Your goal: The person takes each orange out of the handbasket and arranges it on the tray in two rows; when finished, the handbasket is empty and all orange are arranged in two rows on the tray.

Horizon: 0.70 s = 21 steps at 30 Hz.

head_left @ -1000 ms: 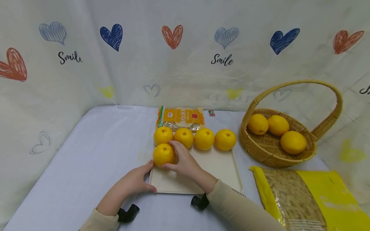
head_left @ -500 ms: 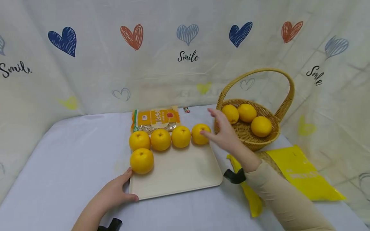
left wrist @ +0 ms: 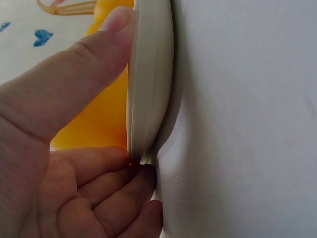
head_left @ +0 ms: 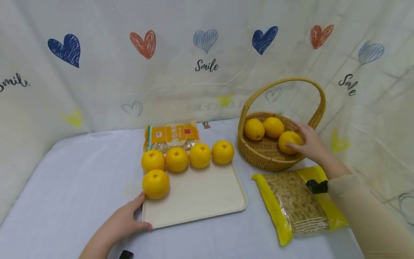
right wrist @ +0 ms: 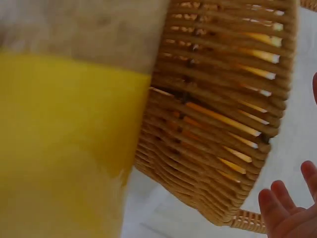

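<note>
My left hand (head_left: pixel 121 221) grips the near left corner of a cream tray (head_left: pixel 200 196), thumb (left wrist: pixel 74 74) against its rim and fingers at the side edge. On the tray, several oranges (head_left: pixel 176 159) form a row along the far side, and one more orange (head_left: pixel 156 183) sits in front at the left. My right hand (head_left: pixel 312 144) is over the right side of a wicker basket (head_left: pixel 268 163), thumb and fingers spread around an orange (head_left: pixel 289 138) inside. Two other oranges (head_left: pixel 254 129) lie farther left in the basket. The right wrist view shows the fingers (right wrist: pixel 277 208) extended beyond the rim.
An orange-labelled food packet (head_left: pixel 173 135) lies behind the tray. A yellow bag (head_left: pixel 297 201) with a clear window lies in front of the basket, under the right forearm. A small wrapper (head_left: pixel 206 125) lies at the back, before a curtain printed with hearts.
My right hand has let go of the front left orange on the tray and moved right to the basket. The head view has turned right. My left hand stays at the tray corner.
</note>
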Available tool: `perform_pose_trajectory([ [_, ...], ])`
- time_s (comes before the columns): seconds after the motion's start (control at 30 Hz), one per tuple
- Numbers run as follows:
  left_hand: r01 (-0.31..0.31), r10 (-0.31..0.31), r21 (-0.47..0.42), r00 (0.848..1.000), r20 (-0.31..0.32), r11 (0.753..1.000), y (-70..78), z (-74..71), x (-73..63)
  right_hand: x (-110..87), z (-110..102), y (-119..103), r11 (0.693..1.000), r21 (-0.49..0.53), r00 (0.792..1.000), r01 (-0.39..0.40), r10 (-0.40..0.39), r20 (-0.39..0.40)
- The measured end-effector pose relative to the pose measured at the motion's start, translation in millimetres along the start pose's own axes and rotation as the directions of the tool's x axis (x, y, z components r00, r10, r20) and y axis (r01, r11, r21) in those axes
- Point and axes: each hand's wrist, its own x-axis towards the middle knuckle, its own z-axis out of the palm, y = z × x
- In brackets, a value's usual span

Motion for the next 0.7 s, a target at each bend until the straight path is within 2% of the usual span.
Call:
perform_pose_trajectory([
  [0.33,0.007,-0.007,-0.003,1.000,-0.014,1.000,1.0,0.7,-1.3,20.3,9.1,20.9,0.989,-0.117,0.983,-0.087,0.104,0.149],
  [0.57,0.026,-0.027,-0.021,1.000,-0.013,0.999,1.9,0.7,-1.5,28.5,10.7,31.3,0.974,-0.163,0.948,-0.156,0.194,0.253],
  [0.7,0.034,-0.034,-0.018,0.999,-0.014,0.999,2.9,0.3,-1.5,31.8,13.8,35.1,0.968,-0.189,0.941,-0.165,0.212,0.262],
])
